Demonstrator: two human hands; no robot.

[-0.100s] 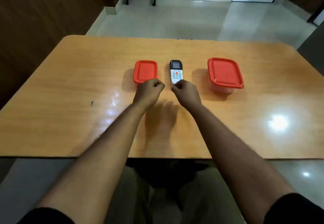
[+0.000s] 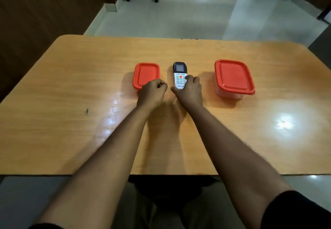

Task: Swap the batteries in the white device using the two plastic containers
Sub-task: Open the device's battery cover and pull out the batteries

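So far, judging by how things lie, almost nothing of the swap is done. Nearest, two bare forearms reach out from the near edge of the wooden table (image 2: 71, 78) toward its middle. The left hand (image 2: 152, 92) is loosely curled into a fist just left of the remote; whether it holds anything small inside its fingers I cannot tell. It overlaps the near right corner of the small box (image 2: 146, 73), though actual contact is unclear. The right hand (image 2: 189, 90) is closing on the near end of the white remote (image 2: 180, 77), with the thumb at its left side and the fingers laid over its right edge and lower buttons.

That remote lies flat on the table, buttons up, between the two boxes. Its long axis runs near to far, with the dark screen end pointing away and the near end under the hand.

Both the small box and the large box (image 2: 233, 78), well to the right, have their red lids on. Left to do, by my reckoning: turn the remote over, open its back, take out the old batteries, open the boxes, and fit new ones.
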